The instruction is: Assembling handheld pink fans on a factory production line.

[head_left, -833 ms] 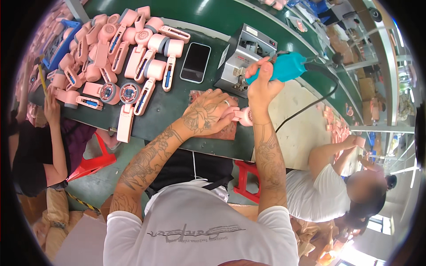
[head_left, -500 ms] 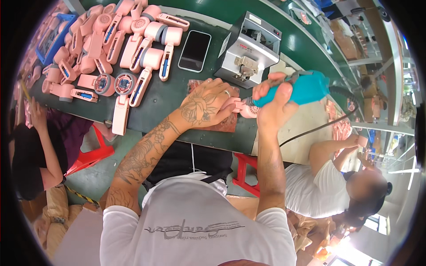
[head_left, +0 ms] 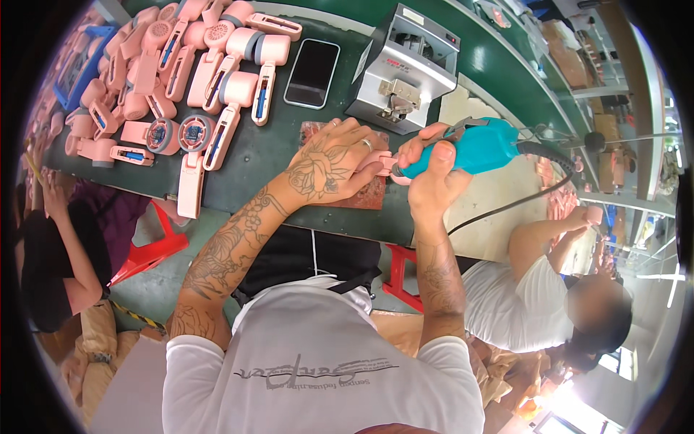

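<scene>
My left hand [head_left: 338, 163], a ring on one finger, is closed on a pink fan piece [head_left: 376, 162] and presses it down over a reddish worn pad [head_left: 365, 198]. Most of that piece is hidden under the fingers. My right hand [head_left: 435, 170] grips a teal electric screwdriver [head_left: 483, 148], thumb along its body. The tool lies nearly level, its nose pointing left at the pink piece. Whether the tip touches a screw is hidden.
Many pink handheld fans [head_left: 166, 72], some with open handles, cover the bench's left side beside a blue tray [head_left: 81, 76]. A phone [head_left: 312, 72] and a grey metal machine [head_left: 401, 79] stand behind my hands. A black cable [head_left: 506, 212] trails rightward. People sit on both sides.
My right hand and the screwdriver have moved slightly left, closer to the pink piece, and the nose now overlaps its right end. My left hand keeps its hold. The whole view has shifted a little.
</scene>
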Tool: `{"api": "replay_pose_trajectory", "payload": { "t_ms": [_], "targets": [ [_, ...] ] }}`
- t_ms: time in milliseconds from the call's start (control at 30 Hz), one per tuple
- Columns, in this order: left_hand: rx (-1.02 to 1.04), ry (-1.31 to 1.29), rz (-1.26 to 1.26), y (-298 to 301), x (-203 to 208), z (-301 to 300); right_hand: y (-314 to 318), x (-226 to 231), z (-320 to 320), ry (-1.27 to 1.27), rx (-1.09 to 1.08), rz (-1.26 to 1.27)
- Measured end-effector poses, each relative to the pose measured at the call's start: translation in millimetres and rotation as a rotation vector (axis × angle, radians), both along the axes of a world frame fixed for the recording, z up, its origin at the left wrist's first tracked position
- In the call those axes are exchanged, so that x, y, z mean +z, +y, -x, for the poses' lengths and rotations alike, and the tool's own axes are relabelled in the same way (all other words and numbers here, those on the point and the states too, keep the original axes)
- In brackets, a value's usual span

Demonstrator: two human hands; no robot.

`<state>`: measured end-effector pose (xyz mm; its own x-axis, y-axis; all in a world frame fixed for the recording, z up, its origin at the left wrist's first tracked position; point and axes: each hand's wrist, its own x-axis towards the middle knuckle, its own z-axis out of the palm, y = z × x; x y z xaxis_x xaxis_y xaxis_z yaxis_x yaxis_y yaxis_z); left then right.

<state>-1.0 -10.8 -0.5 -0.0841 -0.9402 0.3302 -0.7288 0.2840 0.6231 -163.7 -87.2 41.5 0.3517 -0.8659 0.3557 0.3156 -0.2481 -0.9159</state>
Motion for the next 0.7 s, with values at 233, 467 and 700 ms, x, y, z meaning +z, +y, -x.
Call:
{"api": "replay_pose_trajectory", "payload": {
  "t_ms": [233, 467, 700],
  "targets": [
    [-0.014, 0.024, 0.003, -2.1, 0.1, -1.2, 3.5, -0.3, -3.1, 0.030, 0.013, 0.024],
    [-0.004, -0.009, 0.017, -4.9, 4.3, -3.4, -2.1, -4.9, -6.7, 0.039, 0.017, 0.066],
    [0.012, -0.091, 0.267, 4.7, 2.1, 0.8, -0.3, 6.7, 15.8, 0.089, -0.164, -0.172]
  ]
}}
